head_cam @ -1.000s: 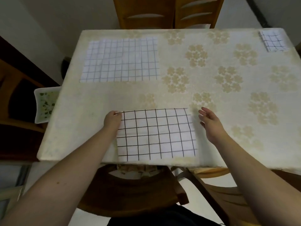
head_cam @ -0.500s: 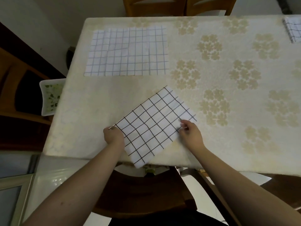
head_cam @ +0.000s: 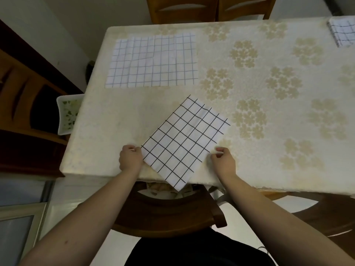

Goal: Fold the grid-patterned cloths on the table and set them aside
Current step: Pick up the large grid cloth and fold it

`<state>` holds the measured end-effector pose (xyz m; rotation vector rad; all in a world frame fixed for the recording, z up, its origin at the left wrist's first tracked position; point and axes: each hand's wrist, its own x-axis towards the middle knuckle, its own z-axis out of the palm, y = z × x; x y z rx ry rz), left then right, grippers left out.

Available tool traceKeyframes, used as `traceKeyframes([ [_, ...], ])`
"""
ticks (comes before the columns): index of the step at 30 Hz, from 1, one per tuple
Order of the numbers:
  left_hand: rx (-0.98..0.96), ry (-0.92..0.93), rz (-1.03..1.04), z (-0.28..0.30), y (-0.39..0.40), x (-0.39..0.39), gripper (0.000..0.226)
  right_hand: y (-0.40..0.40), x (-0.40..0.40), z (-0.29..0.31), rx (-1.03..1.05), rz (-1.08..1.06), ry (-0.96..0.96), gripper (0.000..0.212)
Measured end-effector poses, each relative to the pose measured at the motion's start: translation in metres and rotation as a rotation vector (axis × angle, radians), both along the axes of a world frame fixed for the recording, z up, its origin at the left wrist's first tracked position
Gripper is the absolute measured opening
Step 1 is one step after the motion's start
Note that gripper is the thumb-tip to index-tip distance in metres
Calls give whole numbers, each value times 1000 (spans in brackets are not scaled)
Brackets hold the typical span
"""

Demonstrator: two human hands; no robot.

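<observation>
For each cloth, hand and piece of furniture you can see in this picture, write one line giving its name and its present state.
Black-grid cloth: flat, turned diagonal, its near corner hanging over the table edge.
Left hand: pinching the cloth's left corner.
Right hand: pinching the cloth's right edge.
Blue-grid cloth: spread flat, unfolded, slightly wrinkled.
Folded cloth: folded small at the far right corner.
Table: covered by a floral tablecloth.
Chair: pushed partly under the table.
</observation>
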<state>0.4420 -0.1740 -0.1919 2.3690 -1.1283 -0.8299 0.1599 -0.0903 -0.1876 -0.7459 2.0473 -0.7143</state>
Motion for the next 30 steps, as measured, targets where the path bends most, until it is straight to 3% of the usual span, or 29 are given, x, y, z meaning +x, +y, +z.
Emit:
traceKeyframes([
  [3,-45,-46,-147,-1,-17,2,29,4,4,1,53,-57,-36,33],
  [7,-65,-70,-491,-11,-56,-12,30,4,11,-5,105,-222,-169,38],
  [11,-34,-172,-797,-22,-90,-35,32,0,18,-10,124,-341,-214,29],
  [15,78,-106,-790,-24,-122,-49,29,-10,29,-7,110,-427,-249,13],
  [21,193,-48,-830,-20,-140,-57,31,-26,37,-6,189,-486,-293,39],
  [27,102,185,-776,-13,-140,-44,11,-26,40,1,158,-534,-320,36],
  [30,107,374,-726,-11,-137,-38,14,-22,41,6,114,-553,-358,30],
])
